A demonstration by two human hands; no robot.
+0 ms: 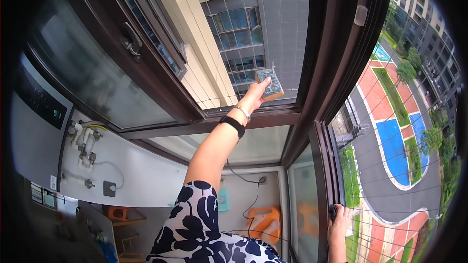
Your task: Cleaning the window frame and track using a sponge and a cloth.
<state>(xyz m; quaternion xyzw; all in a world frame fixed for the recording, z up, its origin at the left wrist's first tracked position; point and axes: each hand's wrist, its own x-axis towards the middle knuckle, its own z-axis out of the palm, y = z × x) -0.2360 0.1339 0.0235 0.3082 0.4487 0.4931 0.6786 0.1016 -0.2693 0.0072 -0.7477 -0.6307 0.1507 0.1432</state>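
My left hand [257, 89], with a black band and a bracelet at the wrist, holds a scouring sponge [271, 84]. The sponge has a grey mottled face and an orange-yellow side, and my thumb lies on the grey face. It is held in the open window, above the lower rail [263, 111] of the dark brown frame. Low on the right, my right hand [339, 223] grips the edge of another window frame [325, 175]. A black fitting [332, 212] shows at its fingers, partly hidden.
A window sash with a handle [131, 40] stands at the left. Thin wires [279, 36] span both openings, high above the ground. A grey wall-mounted appliance [40, 117] has pipes [86, 146] beside it. Below are an orange plastic stool [270, 215] and a dark cable [252, 208].
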